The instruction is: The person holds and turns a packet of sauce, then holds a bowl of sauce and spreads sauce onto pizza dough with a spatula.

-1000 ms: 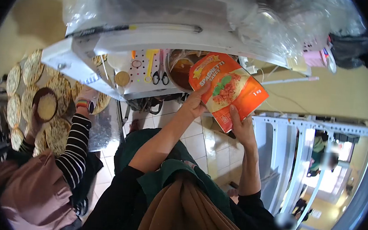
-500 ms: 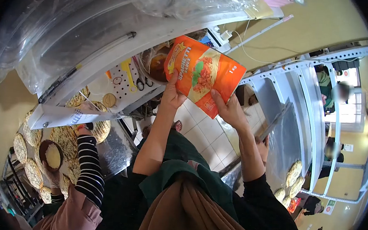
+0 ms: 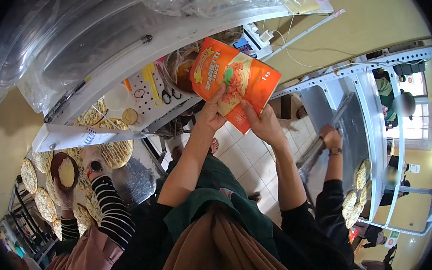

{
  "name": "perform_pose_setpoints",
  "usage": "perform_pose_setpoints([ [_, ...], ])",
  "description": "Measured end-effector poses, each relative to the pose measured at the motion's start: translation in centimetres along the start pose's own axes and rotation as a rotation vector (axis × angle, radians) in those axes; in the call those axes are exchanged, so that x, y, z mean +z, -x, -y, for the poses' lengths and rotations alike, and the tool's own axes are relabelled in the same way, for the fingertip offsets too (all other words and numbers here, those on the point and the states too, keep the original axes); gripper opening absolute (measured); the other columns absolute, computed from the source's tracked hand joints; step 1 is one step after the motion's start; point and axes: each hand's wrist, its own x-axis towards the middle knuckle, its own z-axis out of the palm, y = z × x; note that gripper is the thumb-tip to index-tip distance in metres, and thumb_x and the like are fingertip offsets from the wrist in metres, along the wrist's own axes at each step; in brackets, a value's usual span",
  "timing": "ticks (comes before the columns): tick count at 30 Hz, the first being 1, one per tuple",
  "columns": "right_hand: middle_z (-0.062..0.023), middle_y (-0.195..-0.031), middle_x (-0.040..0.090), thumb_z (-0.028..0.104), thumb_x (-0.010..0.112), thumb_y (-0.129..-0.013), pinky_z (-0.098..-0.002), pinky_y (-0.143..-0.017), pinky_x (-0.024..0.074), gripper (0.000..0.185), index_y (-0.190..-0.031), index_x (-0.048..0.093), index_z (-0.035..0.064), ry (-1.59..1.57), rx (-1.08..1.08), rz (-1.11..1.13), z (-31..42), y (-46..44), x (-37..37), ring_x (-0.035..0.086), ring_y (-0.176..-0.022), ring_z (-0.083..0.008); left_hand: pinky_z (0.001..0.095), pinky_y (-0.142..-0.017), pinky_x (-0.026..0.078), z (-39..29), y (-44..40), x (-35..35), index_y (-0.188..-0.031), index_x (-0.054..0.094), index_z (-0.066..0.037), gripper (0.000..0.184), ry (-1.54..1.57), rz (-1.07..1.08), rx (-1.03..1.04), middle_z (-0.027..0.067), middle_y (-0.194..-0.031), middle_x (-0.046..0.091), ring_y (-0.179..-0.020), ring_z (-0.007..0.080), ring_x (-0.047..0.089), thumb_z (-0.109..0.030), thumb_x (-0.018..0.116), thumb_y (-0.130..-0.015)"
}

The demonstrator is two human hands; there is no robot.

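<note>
An orange pouch labelled spaghetti sauce (image 3: 253,82) is held up in front of me, its printed face visible. My left hand (image 3: 211,112) grips its lower left edge, thumb on the front. At the lower right edge, my right hand (image 3: 263,124) pinches it, also with the thumb on the front. Behind the pouch's left side is a pot (image 3: 173,70) lined with plastic, partly hidden, with reddish contents. Scissors (image 3: 171,95) and a yellow tool (image 3: 152,83) lie beside the pot on a perforated white surface.
On the left, a co-worker's striped sleeve (image 3: 114,205) and a bowl of grated food (image 3: 65,172) are among several round topped flatbreads (image 3: 118,145). Another person's hand (image 3: 331,138) touches a metal tray edge on the right. A plastic-covered shelf (image 3: 194,26) hangs above.
The view has swung to the right. The pouch has stayed in both my hands, and my left hand's grip has shifted along it. The person on the right has reached forward to the tray.
</note>
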Motion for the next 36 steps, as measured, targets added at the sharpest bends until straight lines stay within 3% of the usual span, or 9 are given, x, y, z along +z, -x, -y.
perform_pose_setpoints([
  [1, -0.0138, -0.086, 0.064, 0.019, 0.05, -0.093, -0.0321, -0.07, 0.0474, 0.026, -0.103, 0.056, -0.0036, 0.012, 0.027, 0.03, 0.3, 0.2, -0.3, 0.06, -0.076, -0.0178, 0.0367, -0.089, 0.05, -0.3, 0.1, -0.1, -0.115, 0.052, -0.007, 0.036, -0.005, -0.003, 0.012, 0.0073, -0.112, 0.059, -0.102, 0.0193, 0.059, -0.021, 0.065, -0.084],
  [4, -0.013, -0.084, 0.064, 0.019, 0.05, -0.093, -0.0316, -0.069, 0.0474, 0.026, -0.103, 0.056, -0.004, -0.032, 0.034, 0.021, 1.8, 0.7, -0.6, 0.059, -0.073, -0.0175, 0.0376, -0.09, 0.05, -0.9, 0.3, -0.6, -0.115, 0.052, -0.007, 0.036, 0.022, -0.098, 0.076, 0.0075, -0.113, 0.059, -0.104, 0.0197, 0.058, -0.018, 0.065, -0.084],
  [7, -0.0244, -0.066, 0.058, 0.02, 0.052, -0.09, -0.0404, -0.057, 0.0454, 0.026, -0.086, 0.059, -0.0049, -0.02, -0.136, -0.102, 1.3, 0.8, -0.2, 0.059, -0.06, -0.0363, 0.038, -0.09, 0.05, -1.3, 0.4, -1.0, -0.115, 0.052, -0.007, 0.036, -0.002, -0.173, 0.14, 0.0072, -0.113, 0.059, -0.105, 0.02, 0.058, -0.016, 0.066, -0.083],
  [10, -0.0217, -0.056, 0.054, 0.021, 0.052, -0.091, -0.0403, -0.052, 0.0424, 0.032, -0.073, 0.058, -0.0055, 0.149, 0.058, -0.007, 1.9, 1.1, -1.5, 0.054, -0.05, -0.0324, 0.0379, -0.091, 0.049, -1.8, 0.0, -1.8, -0.115, 0.051, -0.007, 0.036, 0.033, -0.14, 0.133, 0.0071, -0.114, 0.059, -0.105, 0.0199, 0.058, -0.015, 0.066, -0.083],
  [13, -0.0081, -0.056, 0.056, 0.029, 0.051, -0.093, -0.029, -0.046, 0.0405, 0.036, -0.089, 0.058, -0.0051, 0.107, 0.122, 0.079, 2.1, 1.4, -1.8, 0.05, -0.048, -0.0112, 0.0378, -0.092, 0.049, -2.2, -0.4, -2.3, -0.115, 0.051, -0.006, 0.036, 0.118, -0.122, 0.145, 0.0075, -0.116, 0.059, -0.105, 0.0202, 0.057, -0.014, 0.065, -0.083],
  [16, -0.0049, -0.052, 0.054, 0.032, 0.053, -0.091, -0.0267, -0.041, 0.0368, 0.037, -0.087, 0.058, -0.0046, 0.083, 0.228, 0.123, 2.7, 1.1, -2.7, 0.047, -0.043, -0.009, 0.0374, -0.092, 0.049, -1.8, -0.7, -2.1, -0.116, 0.051, -0.006, 0.036, 0.079, -0.199, 0.199, 0.0078, -0.117, 0.058, -0.106, 0.02, 0.057, -0.014, 0.064, -0.084],
  [19, -0.0094, -0.053, 0.054, 0.032, 0.058, -0.088, -0.0294, -0.048, 0.0407, 0.038, -0.078, 0.062, -0.0048, 0.161, 0.215, 0.086, 3.8, 0.2, -3.7, 0.048, -0.05, -0.0089, 0.0374, -0.092, 0.049, -2.0, -1.0, -2.3, -0.116, 0.051, -0.006, 0.036, 0.132, -0.114, 0.176, 0.0077, -0.116, 0.058, -0.105, 0.0195, 0.058, -0.013, 0.064, -0.084],
  [23, -0.01, -0.069, 0.061, 0.028, 0.059, -0.088, -0.0279, -0.057, 0.0448, 0.033, -0.096, 0.059, -0.0037, -0.006, -0.064, -0.111, 3.9, -1.6, -2.3, 0.053, -0.06, -0.0094, 0.0358, -0.092, 0.049, -1.6, -1.1, -1.9, -0.116, 0.051, -0.006, 0.035, 0.096, -0.071, 0.208, 0.0076, -0.114, 0.06, -0.104, 0.0191, 0.058, -0.014, 0.064, -0.084],
  [36, -0.0096, -0.074, 0.065, 0.014, 0.058, -0.088, -0.0286, -0.06, 0.0459, 0.019, -0.093, 0.061, -0.0041, -0.034, -0.063, -0.206, 3.5, -0.9, -1.7, 0.057, -0.065, -0.0118, 0.0385, -0.09, 0.05, -2.4, -1.4, -2.0, -0.118, 0.049, -0.004, 0.039, 0.085, -0.099, 0.253, 0.0109, -0.115, 0.059, -0.104, 0.0226, 0.059, -0.018, 0.063, -0.084],
])
